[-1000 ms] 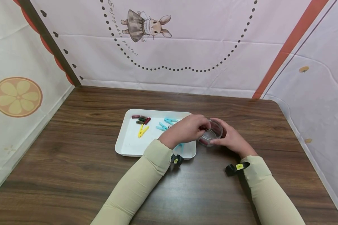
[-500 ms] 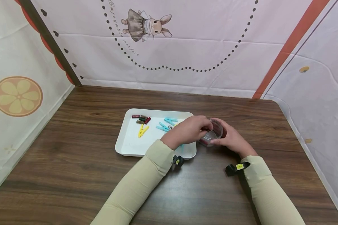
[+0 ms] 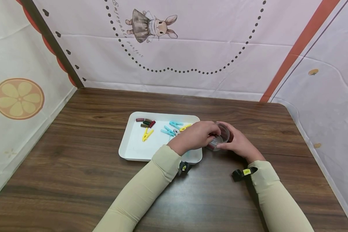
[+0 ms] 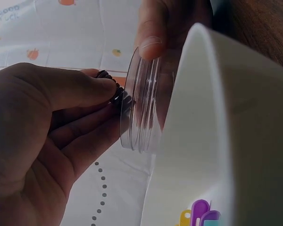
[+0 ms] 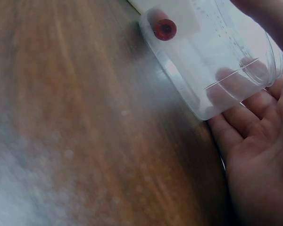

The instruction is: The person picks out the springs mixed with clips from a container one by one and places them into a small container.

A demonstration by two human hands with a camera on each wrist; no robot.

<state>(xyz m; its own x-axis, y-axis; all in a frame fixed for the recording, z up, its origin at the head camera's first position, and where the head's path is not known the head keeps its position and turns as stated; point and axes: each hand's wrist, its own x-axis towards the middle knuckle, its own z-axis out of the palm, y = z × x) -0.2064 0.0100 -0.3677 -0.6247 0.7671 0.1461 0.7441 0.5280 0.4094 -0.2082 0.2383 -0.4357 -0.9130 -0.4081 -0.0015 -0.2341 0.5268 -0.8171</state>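
Observation:
My left hand [image 3: 198,135] pinches a dark, ribbed coil spring [image 4: 117,94] between thumb and fingers. It holds the spring at the mouth of a clear round plastic jar [image 3: 225,132]. The right hand [image 3: 240,144] grips that jar from the right, thumb at the near side and fingers round the far side. Through the clear wall, a red spring [image 5: 165,29] shows lying at the jar's bottom. Left of the jar stands a white tray [image 3: 133,149], with several red, green and brownish springs [image 3: 146,122] grouped at its back left corner.
Also in the tray are a yellow clothespin [image 3: 147,134], blue clothespins [image 3: 168,130] and another yellow clothespin [image 3: 185,127]; purple clothespins [image 4: 200,209] show in the left wrist view. The wooden table [image 3: 75,145] meets printed cloth walls [image 3: 191,54] behind and at the sides.
The left hand has shifted slightly right and toward me at the jar's mouth, uncovering a yellow clothespin in the tray. The right hand and jar have stayed in place.

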